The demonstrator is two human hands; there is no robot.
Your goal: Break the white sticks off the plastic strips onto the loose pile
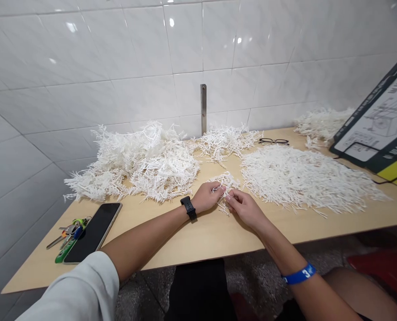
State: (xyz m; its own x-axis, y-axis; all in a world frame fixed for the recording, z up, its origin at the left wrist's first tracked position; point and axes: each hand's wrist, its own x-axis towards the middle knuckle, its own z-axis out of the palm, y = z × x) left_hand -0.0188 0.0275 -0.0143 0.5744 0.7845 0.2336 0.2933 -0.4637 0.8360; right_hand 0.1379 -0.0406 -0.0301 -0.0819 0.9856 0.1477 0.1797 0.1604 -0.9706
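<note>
My left hand (209, 196), with a black watch at the wrist, pinches thin white branching strands (225, 179) over the middle of the wooden table (171, 240). Close on its right, my right hand (247, 207) has thumb and forefinger closed on the same strands; the two sets of fingertips nearly meet. A few loose strands lie just under and behind the fingers. To the left rises a large tangled heap of white strands (148, 160). A flatter, wide spread of them (305, 178) lies to the right, and a smaller heap (228, 139) sits behind my hands.
A phone (93, 232) and keys (71, 232) lie at the left. Black-framed glasses (273, 141) rest at the back. A printed box (382, 122) leans at the right, near another white heap (321, 122). A tiled wall (145, 49) stands behind the table.
</note>
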